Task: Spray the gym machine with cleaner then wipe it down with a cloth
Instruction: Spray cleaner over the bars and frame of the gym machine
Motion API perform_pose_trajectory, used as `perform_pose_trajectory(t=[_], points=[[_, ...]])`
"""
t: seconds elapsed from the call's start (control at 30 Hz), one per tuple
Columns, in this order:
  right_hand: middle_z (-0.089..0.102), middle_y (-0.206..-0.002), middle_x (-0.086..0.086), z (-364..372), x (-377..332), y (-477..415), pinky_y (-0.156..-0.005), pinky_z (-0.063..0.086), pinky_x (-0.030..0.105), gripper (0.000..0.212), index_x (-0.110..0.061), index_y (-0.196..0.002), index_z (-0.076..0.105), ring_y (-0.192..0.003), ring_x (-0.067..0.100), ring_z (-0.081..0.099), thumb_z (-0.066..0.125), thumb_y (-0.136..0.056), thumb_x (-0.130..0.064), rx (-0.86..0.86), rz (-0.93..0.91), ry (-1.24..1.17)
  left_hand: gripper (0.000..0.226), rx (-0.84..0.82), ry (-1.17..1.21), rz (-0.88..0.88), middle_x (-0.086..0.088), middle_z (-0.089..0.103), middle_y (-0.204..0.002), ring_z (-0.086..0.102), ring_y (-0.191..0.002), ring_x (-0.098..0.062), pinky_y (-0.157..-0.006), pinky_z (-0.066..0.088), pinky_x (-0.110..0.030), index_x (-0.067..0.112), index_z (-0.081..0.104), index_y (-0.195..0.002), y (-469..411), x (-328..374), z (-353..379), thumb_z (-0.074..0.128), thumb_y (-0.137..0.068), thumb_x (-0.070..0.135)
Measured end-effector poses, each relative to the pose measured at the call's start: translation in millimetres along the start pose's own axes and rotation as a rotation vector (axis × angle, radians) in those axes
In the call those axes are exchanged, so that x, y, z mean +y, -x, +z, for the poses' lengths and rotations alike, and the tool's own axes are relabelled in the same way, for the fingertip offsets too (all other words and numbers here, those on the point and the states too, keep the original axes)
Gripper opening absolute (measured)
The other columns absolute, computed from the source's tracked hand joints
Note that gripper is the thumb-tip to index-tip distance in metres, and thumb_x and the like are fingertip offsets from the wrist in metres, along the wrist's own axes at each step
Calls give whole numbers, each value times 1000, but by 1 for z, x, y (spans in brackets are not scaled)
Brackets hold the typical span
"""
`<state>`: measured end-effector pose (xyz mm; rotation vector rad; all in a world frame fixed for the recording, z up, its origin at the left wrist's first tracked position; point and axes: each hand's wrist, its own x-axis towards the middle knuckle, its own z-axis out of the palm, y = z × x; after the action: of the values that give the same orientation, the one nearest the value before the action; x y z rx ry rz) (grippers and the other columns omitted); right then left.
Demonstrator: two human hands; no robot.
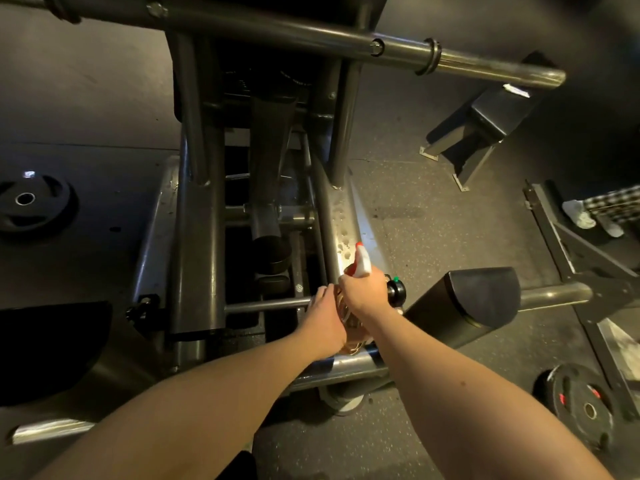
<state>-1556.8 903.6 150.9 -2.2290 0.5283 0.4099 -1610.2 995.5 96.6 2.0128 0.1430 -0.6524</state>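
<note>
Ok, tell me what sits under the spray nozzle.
Under the spray nozzle runs the machine's silver rail, spotted with droplets. The right hand and left hand cover the rail nearer in, and most of the bottle.

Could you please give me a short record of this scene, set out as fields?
right hand: grips the spray bottle by its trigger head
left hand: against the bottle's side, grip unclear
nozzle aim: the machine's frame rail
rail surface: wet with droplets
cloth: none visible
floor: a weight plate at the left
</note>
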Motion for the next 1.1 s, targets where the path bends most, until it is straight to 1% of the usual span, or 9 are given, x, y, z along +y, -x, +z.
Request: perform_pose_trajectory(t=[0.13,0.2,0.27,0.4,0.57,0.73,0.83,0.97,1.1], points=[[64,-99,6,6,33,31,-72,56,37,38,-17,-120,57,-86,20,63,66,-84,-12,-16,15,0,88,-66,-16,-45,-8,29,-164,38,-147,-29,-120,33,-34,15,25,-159,30,-21,25,69,-85,0],[65,-97,6,7,51,50,-80,57,42,43,-20,-124,58,-89,23,64,67,-82,-11,-13,40,-26,88,-112,12,-89,13,40,-147,51,-131,-19,-113,46,-41,45,34,-142,45,-32,41,83,-75,15],[65,-100,6,5,73,67,-83,53,37,48,-20,-130,58,-92,21,64,66,-84,-8,-21,56,-95,86,-154,42,-99,22,43,-129,55,-119,-12,-104,53,-42,54,38,-122,59,-40,58,92,-59,31],[65,-108,3,-11,112,98,-88,53,30,37,-28,-115,56,-96,17,65,65,-85,-8,-8,89,-176,97,-187,3,-68,20,45,-128,58,-113,-9,-98,56,-35,45,36,-130,92,-38,89,91,-51,49],[57,-104,-21,-52,151,123,-89,43,22,54,-47,-120,39,-97,5,57,66,-91,-9,-5,-5,-236,95,-130,-83,8,18,47,-129,57,-111,-8,-97,57,-34,44,35,-134,124,-7,128,90,-57,47],[62,-107,-17,-117,179,138,-91,47,25,50,-47,-114,44,-98,1,60,64,-93,-7,-19,-72,-311,101,-21,-71,98,20,44,-133,52,-122,-6,-109,50,-36,44,35,-138,155,46,176,89,-55,61],[67,-106,-9,-158,185,144,-91,54,32,41,-42,-102,52,-100,10,65,64,-89,-5,-43,-105,-335,94,55,-26,118,18,46,-131,53,-120,-7,-108,51,-38,44,37,-132,169,80,205,93,-57,55],[69,-103,-8,-201,186,149,-92,55,37,39,-30,-118,58,-99,13,66,63,-88,-4,-68,-141,-289,91,85,2,137,12,45,-131,53,-120,-11,-108,51,-41,39,36,-131,179,117,225,92,-60,50],[69,-104,-6,-223,182,155,-85,50,30,40,-24,-123,58,-99,13,65,63,-89,-3,-70,-172,-274,97,117,-27,152,12,46,-129,55,-119,-13,-107,53,-42,34,38,-137,182,131,230,91,-57,52]])
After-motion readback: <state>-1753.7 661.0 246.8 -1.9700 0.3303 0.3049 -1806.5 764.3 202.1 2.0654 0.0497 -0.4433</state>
